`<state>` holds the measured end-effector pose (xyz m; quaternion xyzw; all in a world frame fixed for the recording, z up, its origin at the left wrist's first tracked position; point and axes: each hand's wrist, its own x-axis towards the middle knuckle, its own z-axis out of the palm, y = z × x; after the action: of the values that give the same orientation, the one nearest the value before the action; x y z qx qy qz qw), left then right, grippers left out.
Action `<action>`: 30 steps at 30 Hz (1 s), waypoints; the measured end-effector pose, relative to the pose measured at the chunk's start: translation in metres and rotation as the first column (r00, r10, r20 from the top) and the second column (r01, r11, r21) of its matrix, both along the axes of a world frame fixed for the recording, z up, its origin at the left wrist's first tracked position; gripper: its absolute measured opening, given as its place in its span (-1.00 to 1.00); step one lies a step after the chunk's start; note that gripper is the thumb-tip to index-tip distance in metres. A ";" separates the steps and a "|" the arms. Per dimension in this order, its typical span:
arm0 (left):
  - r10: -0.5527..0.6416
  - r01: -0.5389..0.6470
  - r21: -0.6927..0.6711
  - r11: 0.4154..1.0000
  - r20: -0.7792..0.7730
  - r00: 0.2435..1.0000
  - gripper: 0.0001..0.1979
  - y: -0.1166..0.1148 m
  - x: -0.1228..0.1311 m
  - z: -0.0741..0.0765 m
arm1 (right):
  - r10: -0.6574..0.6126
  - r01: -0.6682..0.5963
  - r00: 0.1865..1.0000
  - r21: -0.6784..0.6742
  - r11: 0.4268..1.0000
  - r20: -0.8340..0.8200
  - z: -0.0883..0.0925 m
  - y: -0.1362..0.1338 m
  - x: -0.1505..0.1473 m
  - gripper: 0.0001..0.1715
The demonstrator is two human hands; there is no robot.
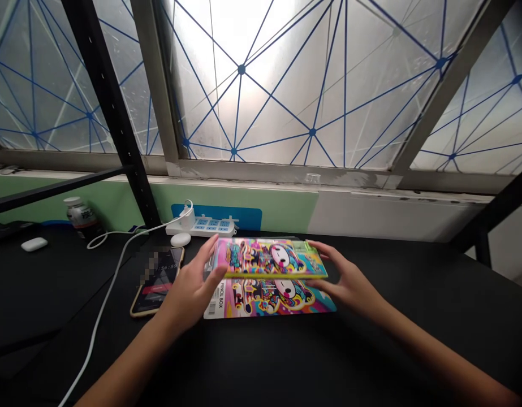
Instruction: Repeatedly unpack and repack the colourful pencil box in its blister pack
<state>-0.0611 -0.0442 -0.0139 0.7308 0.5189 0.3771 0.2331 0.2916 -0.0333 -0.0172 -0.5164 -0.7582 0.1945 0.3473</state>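
A colourful cartoon-printed pencil box (269,259) is held a little above the black table (286,362) between both my hands. My left hand (192,288) grips its left end, fingers curled round the edge. My right hand (345,278) holds the right end, fingers along its far side. Directly under the box lies its flat printed packaging card (264,298), marked "PENCIL BOX", resting on the table.
A phone (158,280) lies left of the card. A white power strip (201,226) with a plugged charger and white cable (103,305) sits by the wall. A small white puck (180,239), a bottle (80,216) and a white earbud case (34,244) stand further left.
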 end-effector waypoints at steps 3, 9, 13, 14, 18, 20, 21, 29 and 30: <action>0.118 -0.113 0.088 0.990 -0.059 0.991 -0.23 0.030 0.014 0.012 | 0.039 -0.038 0.999 0.010 0.999 -0.033 -0.001 0.038 -0.011 -0.17; 0.195 -0.168 0.111 0.980 -0.319 0.927 -0.19 0.062 0.013 -0.018 | 0.002 -0.020 0.988 0.114 0.993 0.151 -0.045 0.070 -0.017 -0.26; 0.098 -0.101 0.016 0.995 -0.454 0.886 -0.28 0.058 0.008 -0.033 | -0.028 -0.043 0.934 0.192 0.980 0.356 -0.050 0.065 -0.016 -0.46; 0.095 -0.096 0.022 0.995 -0.472 0.876 -0.30 0.056 0.010 -0.033 | -0.051 -0.050 0.917 0.240 0.970 0.396 -0.048 0.062 -0.017 -0.49; 0.132 -0.071 0.136 0.988 -0.516 0.846 -0.33 0.049 0.031 -0.024 | -0.056 -0.167 0.885 0.426 0.889 0.463 -0.031 0.040 -0.027 -0.62; 0.122 -0.023 0.192 0.981 -0.526 0.842 -0.36 0.048 0.045 -0.017 | 0.105 -0.326 0.867 0.393 0.860 0.488 -0.025 0.024 -0.038 -0.63; 0.113 0.000 0.208 0.978 -0.533 0.839 -0.37 0.050 0.052 -0.014 | 0.204 -0.404 0.843 0.336 0.851 0.498 -0.023 0.016 -0.044 -0.61; -0.031 0.058 0.021 0.998 -0.650 0.759 -0.32 0.079 0.084 -0.021 | 0.569 -0.468 0.707 -0.325 0.822 0.420 -0.019 -0.006 -0.072 0.09; -0.026 0.053 0.021 0.998 -0.654 0.756 -0.30 0.080 0.083 -0.024 | 0.570 -0.457 0.711 -0.347 0.819 0.412 -0.017 -0.006 -0.071 0.09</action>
<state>0.0218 0.0355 -0.0382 0.8316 0.5447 0.1037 0.0314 0.2206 -0.0392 -0.0338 -0.3505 -0.9087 0.2262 0.0122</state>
